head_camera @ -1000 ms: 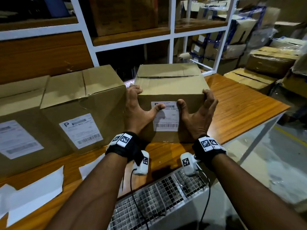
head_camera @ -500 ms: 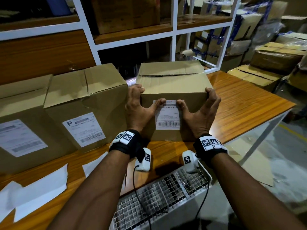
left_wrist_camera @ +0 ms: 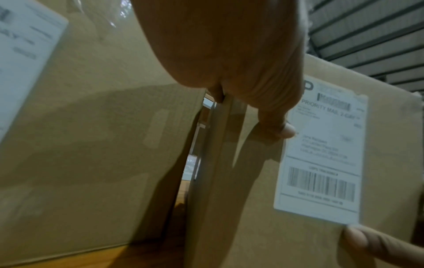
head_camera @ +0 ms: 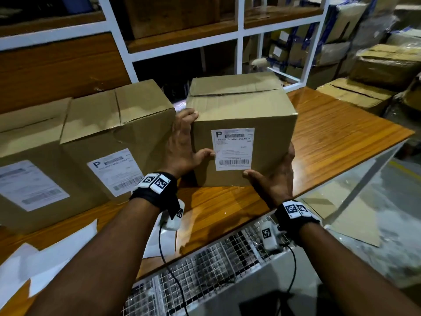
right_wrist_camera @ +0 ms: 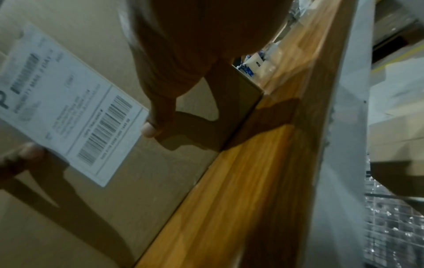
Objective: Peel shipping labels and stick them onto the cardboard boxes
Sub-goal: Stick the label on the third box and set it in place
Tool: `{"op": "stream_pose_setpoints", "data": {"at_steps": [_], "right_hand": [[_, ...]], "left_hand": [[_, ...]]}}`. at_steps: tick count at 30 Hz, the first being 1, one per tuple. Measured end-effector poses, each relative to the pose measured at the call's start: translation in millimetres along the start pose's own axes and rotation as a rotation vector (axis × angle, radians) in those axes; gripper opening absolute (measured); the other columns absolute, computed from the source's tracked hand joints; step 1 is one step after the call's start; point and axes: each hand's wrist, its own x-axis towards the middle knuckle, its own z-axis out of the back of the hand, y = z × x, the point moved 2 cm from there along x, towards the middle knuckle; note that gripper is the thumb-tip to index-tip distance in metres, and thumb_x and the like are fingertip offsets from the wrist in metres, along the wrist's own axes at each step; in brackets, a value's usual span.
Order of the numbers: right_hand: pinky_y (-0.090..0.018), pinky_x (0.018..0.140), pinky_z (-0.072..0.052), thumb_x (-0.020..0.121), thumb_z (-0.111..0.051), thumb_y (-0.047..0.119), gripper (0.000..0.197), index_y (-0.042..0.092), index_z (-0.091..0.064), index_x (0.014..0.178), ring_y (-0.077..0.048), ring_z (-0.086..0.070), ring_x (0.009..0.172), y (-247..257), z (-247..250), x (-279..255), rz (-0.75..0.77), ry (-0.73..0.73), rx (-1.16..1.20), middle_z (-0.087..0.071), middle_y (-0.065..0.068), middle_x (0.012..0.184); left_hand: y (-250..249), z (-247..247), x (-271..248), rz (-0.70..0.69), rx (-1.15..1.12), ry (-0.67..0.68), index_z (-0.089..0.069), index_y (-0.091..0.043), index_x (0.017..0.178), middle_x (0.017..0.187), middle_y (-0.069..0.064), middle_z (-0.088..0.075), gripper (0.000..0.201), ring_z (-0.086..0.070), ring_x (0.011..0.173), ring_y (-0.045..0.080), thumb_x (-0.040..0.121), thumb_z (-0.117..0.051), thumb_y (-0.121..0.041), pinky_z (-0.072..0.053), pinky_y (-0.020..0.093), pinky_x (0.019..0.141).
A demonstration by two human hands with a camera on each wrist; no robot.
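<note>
A brown cardboard box point(head_camera: 271, 137) stands on the wooden table point(head_camera: 337, 133) with a white shipping label point(head_camera: 232, 148) stuck flat on its front face. My left hand point(head_camera: 182, 144) lies flat against the box's left side, its thumb point(left_wrist_camera: 284, 128) touching the label's point(left_wrist_camera: 321, 159) left edge. My right hand point(head_camera: 275, 179) cups the lower right corner. Its thumb point(right_wrist_camera: 151, 130) touches the bottom right corner of the label point(right_wrist_camera: 69, 108), and its fingers are hidden behind the box's right side. Neither hand holds anything loose.
Two more labelled boxes point(head_camera: 118, 124) point(head_camera: 29, 137) stand close on the left, the nearer one almost touching my left hand. White backing sheets point(head_camera: 34, 265) lie on the table's near left. A wire-mesh rack point(head_camera: 205, 265) runs below the table's front edge. White shelving point(head_camera: 240, 30) stands behind.
Both thumbs slid apart from the label's middle to its edges. My right hand dropped from the top right corner to the lower right corner, and the left fingers straightened along the side.
</note>
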Motion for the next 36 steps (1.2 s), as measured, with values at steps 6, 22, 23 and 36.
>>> {"op": "stream_pose_setpoints", "data": {"at_steps": [6, 22, 23, 36], "right_hand": [[-0.065, 0.12, -0.029, 0.039, -0.098, 0.056, 0.162, 0.044, 0.01, 0.159, -0.033, -0.032, 0.149, 11, -10, -12, -0.053, -0.09, -0.062, -0.031, -0.006, 0.162], [-0.049, 0.12, 0.011, 0.025, -0.085, 0.084, 0.179, 0.043, 0.039, 0.148, -0.03, 0.027, 0.152, 18, -89, -41, -0.368, -0.212, -0.069, 0.039, -0.011, 0.161], [-0.051, 0.121, 0.009, 0.023, -0.084, 0.085, 0.18, 0.043, 0.038, 0.149, -0.032, 0.026, 0.153, 19, -89, -39, -0.384, -0.207, -0.058, 0.036, -0.014, 0.163], [-0.05, 0.096, -0.043, 0.033, -0.08, 0.085, 0.11, 0.044, -0.048, 0.13, -0.035, -0.045, 0.123, -16, -4, 1, -0.381, -0.173, -0.178, -0.059, -0.005, 0.128]], "left_hand": [[-10, 4, 1, 0.034, -0.036, 0.022, -0.043, 0.004, 0.14, 0.148, 0.022, -0.039, 0.096, -0.038, 0.141, 0.034, 0.064, -0.097, -0.02, -0.034, 0.03, 0.114], [-5, 13, 1, -0.006, -0.093, 0.074, -0.042, -0.001, 0.143, 0.152, 0.018, -0.036, 0.07, -0.034, 0.145, 0.029, 0.083, -0.078, -0.002, -0.035, 0.043, 0.12], [-5, 13, 1, -0.008, -0.089, 0.075, -0.042, -0.001, 0.143, 0.152, 0.018, -0.036, 0.07, -0.033, 0.145, 0.029, 0.083, -0.078, -0.002, -0.034, 0.044, 0.121], [0, 15, 4, -0.009, -0.074, 0.101, -0.041, -0.003, 0.143, 0.152, 0.017, -0.036, 0.07, -0.033, 0.146, 0.029, 0.084, -0.079, -0.008, -0.036, 0.046, 0.12]]}}
